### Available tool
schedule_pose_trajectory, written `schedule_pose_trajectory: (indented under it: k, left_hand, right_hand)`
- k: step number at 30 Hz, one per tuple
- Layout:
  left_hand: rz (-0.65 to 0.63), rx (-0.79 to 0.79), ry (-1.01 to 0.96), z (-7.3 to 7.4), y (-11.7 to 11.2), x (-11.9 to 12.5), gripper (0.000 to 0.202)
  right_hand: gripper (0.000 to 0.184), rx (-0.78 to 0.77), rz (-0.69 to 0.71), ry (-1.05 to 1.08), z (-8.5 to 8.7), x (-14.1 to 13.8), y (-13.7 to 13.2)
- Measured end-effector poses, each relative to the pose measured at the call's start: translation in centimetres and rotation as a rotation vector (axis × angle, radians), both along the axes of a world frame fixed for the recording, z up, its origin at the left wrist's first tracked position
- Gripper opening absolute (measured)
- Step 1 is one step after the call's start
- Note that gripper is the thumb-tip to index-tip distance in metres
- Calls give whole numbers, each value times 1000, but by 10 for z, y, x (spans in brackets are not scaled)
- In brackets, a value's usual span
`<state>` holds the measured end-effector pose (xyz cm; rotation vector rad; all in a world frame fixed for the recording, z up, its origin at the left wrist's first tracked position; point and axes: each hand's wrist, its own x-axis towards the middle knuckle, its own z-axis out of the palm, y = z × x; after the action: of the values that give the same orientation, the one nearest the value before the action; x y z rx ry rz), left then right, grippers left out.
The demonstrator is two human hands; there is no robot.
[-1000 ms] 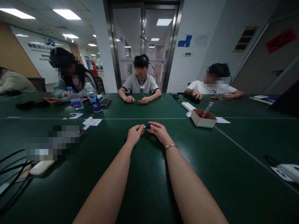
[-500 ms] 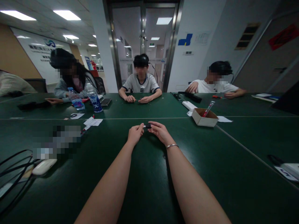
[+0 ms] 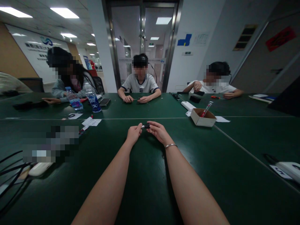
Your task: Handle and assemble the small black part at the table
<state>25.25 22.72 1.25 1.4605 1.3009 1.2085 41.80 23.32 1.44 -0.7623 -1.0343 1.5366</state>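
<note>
Both my arms reach out over the dark green table (image 3: pixel 150 175). My left hand (image 3: pixel 134 133) and my right hand (image 3: pixel 158 131) meet in the middle, fingers pinched on a small black object (image 3: pixel 146 126) with a pale metal tip at its left end. The object is held just above the table. A thin bracelet (image 3: pixel 170 145) circles my right wrist. What the object is I cannot make out.
An open cardboard box (image 3: pixel 202 117) with a red-tipped tool stands to the right. Two water bottles (image 3: pixel 93 100), paper slips (image 3: pixel 92 122) and a phone (image 3: pixel 105 102) lie to the left. Black cables (image 3: pixel 11 175) and a white device (image 3: pixel 39 168) sit near left. Three people sit across the table.
My hands stay pinched on the small black object, hardly moving. The person at the far right has raised a hand from the table.
</note>
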Motion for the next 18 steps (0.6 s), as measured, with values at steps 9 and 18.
schedule_pose_trajectory:
  k: [9,18]
  left_hand:
    - [-10,-11,0,-1,0,-2,56]
    - [-13,31,6,-11,6,3,48]
  right_hand:
    - [24,8,33,33,2,0,-2]
    - [26,1,-25,34,-5,-1,5]
